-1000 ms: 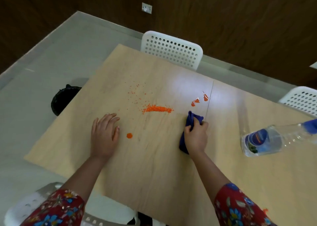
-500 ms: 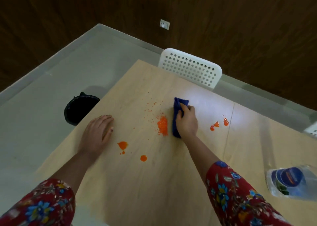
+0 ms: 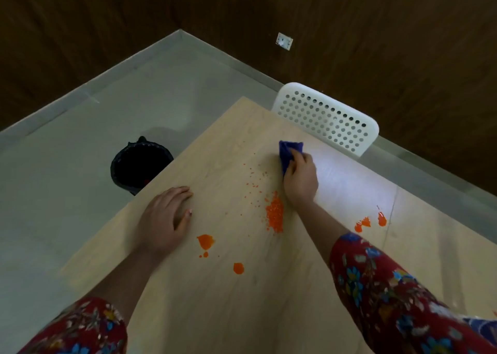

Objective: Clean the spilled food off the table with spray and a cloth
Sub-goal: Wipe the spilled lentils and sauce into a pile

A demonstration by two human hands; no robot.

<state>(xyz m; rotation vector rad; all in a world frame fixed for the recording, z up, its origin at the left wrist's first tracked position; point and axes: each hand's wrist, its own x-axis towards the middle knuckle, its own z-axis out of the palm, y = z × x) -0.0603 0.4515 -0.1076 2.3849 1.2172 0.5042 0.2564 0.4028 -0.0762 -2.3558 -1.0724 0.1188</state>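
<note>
Though half-covered, cloth [image 3: 288, 151] under right hand [image 3: 301, 182].

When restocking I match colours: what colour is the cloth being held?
Dark blue: the crumpled cloth in the right hand, seen in the head view.

No text, brand, number or sign could be read anywhere. The small white plate [image 3: 284, 41] on the dark wall [image 3: 376, 31] beyond the far corner of the table [image 3: 242, 313] was too small and blurred to show any marking.
</note>
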